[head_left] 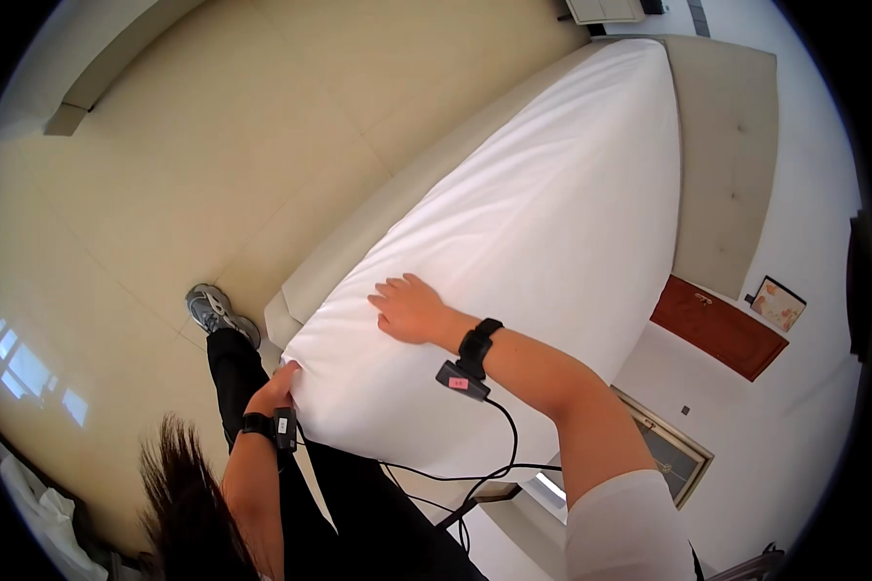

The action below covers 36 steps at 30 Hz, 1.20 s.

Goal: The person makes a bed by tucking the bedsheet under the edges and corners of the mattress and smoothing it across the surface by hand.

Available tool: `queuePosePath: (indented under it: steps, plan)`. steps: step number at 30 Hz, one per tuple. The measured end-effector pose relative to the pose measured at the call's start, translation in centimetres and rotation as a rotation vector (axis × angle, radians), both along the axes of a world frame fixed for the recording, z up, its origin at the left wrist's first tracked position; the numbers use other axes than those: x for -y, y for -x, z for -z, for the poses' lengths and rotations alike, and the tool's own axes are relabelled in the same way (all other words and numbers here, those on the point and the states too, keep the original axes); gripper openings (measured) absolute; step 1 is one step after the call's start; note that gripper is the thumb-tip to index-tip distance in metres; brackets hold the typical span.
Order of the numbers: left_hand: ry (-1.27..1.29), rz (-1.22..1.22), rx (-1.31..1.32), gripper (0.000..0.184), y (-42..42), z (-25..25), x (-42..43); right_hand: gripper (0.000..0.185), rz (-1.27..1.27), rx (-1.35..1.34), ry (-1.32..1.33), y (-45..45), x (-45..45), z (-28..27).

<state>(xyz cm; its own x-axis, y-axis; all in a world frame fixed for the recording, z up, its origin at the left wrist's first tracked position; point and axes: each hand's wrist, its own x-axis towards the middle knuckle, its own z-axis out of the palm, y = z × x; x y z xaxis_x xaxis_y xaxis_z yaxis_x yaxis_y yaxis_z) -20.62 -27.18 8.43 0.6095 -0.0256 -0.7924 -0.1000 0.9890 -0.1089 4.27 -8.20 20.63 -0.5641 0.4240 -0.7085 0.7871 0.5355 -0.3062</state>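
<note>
A white fitted sheet (513, 252) covers the mattress of the bed. My right hand (412, 308) lies on top of it, palm down, with the fingers spread and nothing held. At the near corner of the mattress, my left hand (277, 387) is closed on the sheet's edge; its fingertips are partly hidden. Creases in the cloth run along the side toward that corner. Each wrist wears a black strap with a small box, and a cable trails from the right one (462, 381).
The beige bed frame (349, 228) runs along the mattress side, up to a padded headboard (731, 165). My shoe (221, 312) stands on the tiled floor (213, 145) by the frame's corner. Black cables (499, 474) hang near my legs. A red-brown door (717, 327) is at the right.
</note>
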Motion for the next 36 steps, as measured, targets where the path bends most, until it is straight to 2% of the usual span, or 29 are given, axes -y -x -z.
queuePosePath:
  steps: [1,3,4,5,7,10,12,13,15,16,17,19,20,21,22,24,25,27,28,30,32,35,36]
  plan:
    - [0.109,-0.019,-0.038,0.062,-0.1,-0.2,0.0,0.029,0.004,-0.003,-0.008,0.2,0.8,-0.7]
    - [0.085,0.045,-0.078,0.061,0.5,0.2,0.3,0.024,0.007,-0.17,-0.158,0.7,1.6,-1.3]
    - [0.068,0.106,-0.113,0.061,0.7,0.7,0.9,0.024,0.011,-0.17,-0.161,0.8,1.5,-1.3]
    - [0.115,-0.028,-0.108,0.06,0.2,1.3,1.8,0.022,0.015,-0.226,-0.198,0.9,1.7,-1.3]
    - [0.124,-0.088,-0.113,0.06,-0.6,1.1,2.8,0.02,0.019,-0.291,-0.205,1.1,2.5,-2.2]
    - [0.093,-0.21,-0.128,0.06,-0.8,1.4,2.8,0.029,0.053,-0.095,-0.021,1.4,1.4,-2.1]
    - [0.06,-0.068,-0.212,0.055,-0.9,2.0,1.7,0.03,0.053,0.004,0.118,1.7,0.2,-1.2]
    - [0.069,-0.076,-0.218,0.055,-0.8,2.5,1.5,0.03,0.044,-0.002,0.126,2.0,0.0,-0.2]
    - [0.019,-0.157,-0.487,0.045,-1.4,3.6,1.4,0.028,0.058,0.104,0.161,2.6,-0.4,1.9]
    - [0.029,-0.159,-0.483,0.045,-1.4,5.0,2.5,0.028,0.054,0.11,0.169,3.3,-0.7,2.2]
    - [-0.431,0.38,-0.645,0.047,-0.9,7.8,4.3,0.03,0.028,0.217,0.181,4.6,-1.1,2.6]
    - [-0.723,0.624,-0.573,0.049,1.5,12.9,6.9,0.034,-0.008,0.359,0.227,6.6,-0.8,5.8]
    - [-0.54,0.328,-0.386,0.049,2.1,14.8,7.6,0.035,-0.014,0.394,0.264,7.6,-0.2,7.9]
    - [-0.216,0.11,-0.36,0.051,2.0,8.4,3.5,0.035,-0.036,0.381,0.272,8.5,0.3,9.4]
    - [-0.183,0.012,-0.483,0.047,1.1,6.4,2.8,0.035,-0.057,0.366,0.288,9.5,1.0,10.4]
    - [-0.138,-0.206,-0.133,0.049,0.6,14.3,8.8,0.035,-0.002,0.306,0.291,11.6,2.2,12.1]
    - [-0.126,-0.201,-0.13,0.049,0.1,13.0,8.4,0.035,0.001,0.309,0.304,12.5,2.6,12.6]
    - [0.076,-0.518,-0.075,0.049,-0.9,8.2,5.6,0.034,-0.05,0.383,0.356,13.6,2.9,13.1]
    - [0.082,-0.512,-0.072,0.049,-1.1,9.7,7.0,0.034,-0.044,0.387,0.361,13.5,3.6,13.3]
    - [-0.046,-0.353,-0.247,0.049,-1.6,14.4,10.6,0.035,0.157,0.387,0.365,12.9,4.9,13.5]
    - [-0.094,-0.287,-0.51,0.053,-2.4,11.9,10.2,0.041,0.184,0.374,0.321,12.7,5.6,12.0]
    - [-0.116,-0.231,-0.388,0.047,-0.4,8.1,8.8,0.041,0.191,0.342,0.339,12.3,5.9,8.7]
    - [-0.234,-0.052,-0.264,0.044,0.7,6.6,6.9,0.041,0.18,0.341,0.352,12.2,5.7,7.3]
